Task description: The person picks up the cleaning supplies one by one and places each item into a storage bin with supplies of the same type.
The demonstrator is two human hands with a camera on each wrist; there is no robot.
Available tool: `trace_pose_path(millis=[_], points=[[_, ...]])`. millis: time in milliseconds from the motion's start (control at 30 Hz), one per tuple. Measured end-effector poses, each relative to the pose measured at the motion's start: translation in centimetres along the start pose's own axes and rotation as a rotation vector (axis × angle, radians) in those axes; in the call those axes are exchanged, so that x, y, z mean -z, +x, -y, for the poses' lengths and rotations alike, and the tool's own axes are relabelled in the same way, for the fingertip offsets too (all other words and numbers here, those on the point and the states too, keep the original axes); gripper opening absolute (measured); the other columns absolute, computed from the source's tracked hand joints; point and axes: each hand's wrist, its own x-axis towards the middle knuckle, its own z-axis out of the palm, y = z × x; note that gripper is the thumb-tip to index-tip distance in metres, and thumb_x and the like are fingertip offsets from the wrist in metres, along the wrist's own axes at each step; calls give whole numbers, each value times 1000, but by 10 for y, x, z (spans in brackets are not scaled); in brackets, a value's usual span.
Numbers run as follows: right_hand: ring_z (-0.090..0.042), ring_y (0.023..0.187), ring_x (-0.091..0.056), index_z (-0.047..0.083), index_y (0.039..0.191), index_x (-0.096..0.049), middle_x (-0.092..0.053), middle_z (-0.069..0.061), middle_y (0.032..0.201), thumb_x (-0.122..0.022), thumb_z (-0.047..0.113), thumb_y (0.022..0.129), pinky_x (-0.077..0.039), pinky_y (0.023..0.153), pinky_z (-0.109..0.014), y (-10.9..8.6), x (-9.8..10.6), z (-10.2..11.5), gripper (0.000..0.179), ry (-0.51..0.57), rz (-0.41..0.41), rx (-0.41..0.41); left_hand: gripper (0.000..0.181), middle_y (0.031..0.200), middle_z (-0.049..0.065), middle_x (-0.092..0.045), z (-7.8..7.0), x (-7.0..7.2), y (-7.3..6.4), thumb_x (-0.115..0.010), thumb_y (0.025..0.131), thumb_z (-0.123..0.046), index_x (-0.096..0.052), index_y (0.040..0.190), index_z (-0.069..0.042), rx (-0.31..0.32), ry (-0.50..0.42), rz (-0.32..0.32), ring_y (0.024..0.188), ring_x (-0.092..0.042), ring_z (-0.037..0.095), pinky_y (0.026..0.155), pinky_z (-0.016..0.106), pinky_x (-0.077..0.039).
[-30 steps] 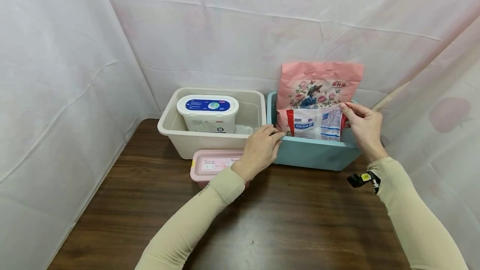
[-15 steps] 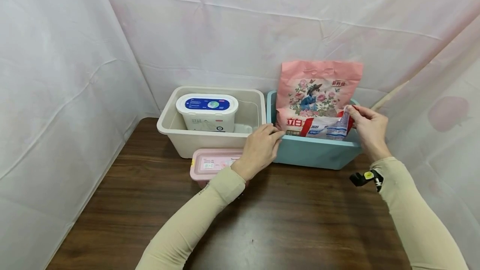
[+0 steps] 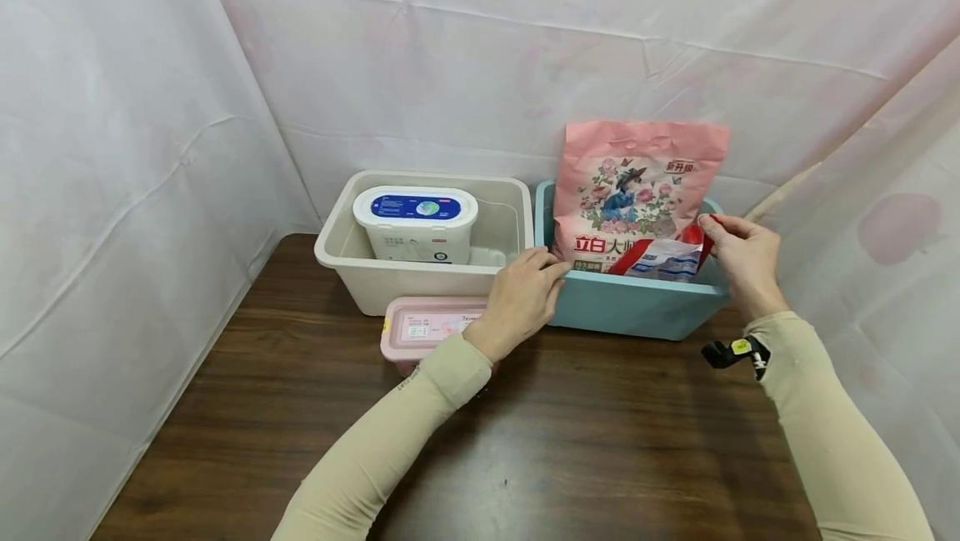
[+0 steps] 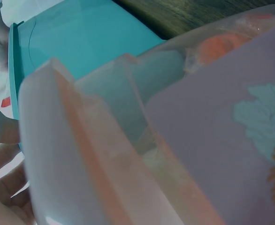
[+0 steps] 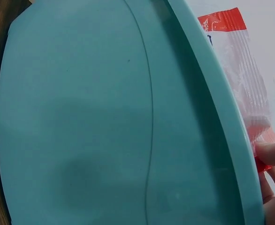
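My right hand (image 3: 746, 266) pinches one corner of a small white-and-purple plastic packet (image 3: 666, 259) with red ends. This packet stands tilted inside the blue bin (image 3: 630, 308), partly hidden by its front wall; the right wrist view shows the packet (image 5: 245, 79) just beyond the rim. Behind it a large pink bag of washing powder (image 3: 637, 182) stands upright, rising well above the bin. My left hand (image 3: 525, 299) grips the blue bin's front rim near its left corner, fingers over the edge. In the left wrist view that hand (image 4: 3, 164) is partly hidden.
Left of the blue bin is a cream bin (image 3: 420, 287) holding a white tub (image 3: 416, 224) with a blue label. A pink lidded box (image 3: 427, 328) sits in front of it, partly under my left wrist. White curtains (image 3: 480, 66) hang behind and at both sides.
The packet has gone lower into the blue bin and tilted, its right corner moving rightward with my right hand. More of the pink bag's front shows. My left hand has stayed put.
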Motion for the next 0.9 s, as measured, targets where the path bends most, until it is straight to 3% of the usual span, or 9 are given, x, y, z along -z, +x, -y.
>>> trace_pose_path(millis=[233, 333, 500, 567, 733, 900], points=[[1, 76, -63, 28, 102, -79, -67, 23, 81, -78, 34, 97, -53, 65, -11, 3, 2, 0, 8, -94, -7, -13, 30, 121, -3, -75, 1, -1, 1, -65, 105, -24, -77, 133, -22, 0, -8, -5, 118, -66, 17, 105, 30, -55], [0, 81, -62, 27, 100, -78, -69, 22, 83, -75, 32, 99, -52, 67, -11, 1, 2, 2, 6, -11, -31, -27, 30, 122, -4, -75, 1, -2, 0, -66, 105, -24, -77, 133, -22, -4, -3, -1, 119, -66, 17, 106, 29, -55], [-5, 85, -65, 20, 94, -78, -72, 12, 84, -70, 20, 101, -54, 65, -12, -5, 3, 7, 11, 229, -64, -11, 30, 121, -4, -75, 1, -2, 0, -66, 105, -24, -76, 134, -22, 4, -12, 0, 119, -66, 17, 105, 29, -55], [-4, 86, -63, 20, 95, -77, -71, 14, 84, -69, 20, 102, -53, 68, -11, -7, 2, 6, 11, 186, -86, 50, 30, 121, -4, -75, 1, -2, 0, -66, 105, -24, -76, 134, -22, 2, -14, -1, 119, -66, 17, 105, 29, -55], [-1, 82, -56, 17, 108, -78, -66, 22, 84, -64, 28, 103, -43, 74, -16, -11, 0, 5, 18, -84, -174, 254, 30, 120, -4, -75, 0, -2, 0, -65, 105, -23, -77, 133, -21, 0, -19, -4, 118, -66, 17, 104, 30, -55], [1, 77, -55, 13, 110, -79, -65, 25, 82, -66, 31, 102, -42, 71, -16, -12, -1, 9, 24, -143, -205, 360, 30, 120, -3, -76, 1, -2, 0, -66, 105, -22, -77, 132, -20, -1, -24, -11, 117, -66, 18, 103, 30, -56]])
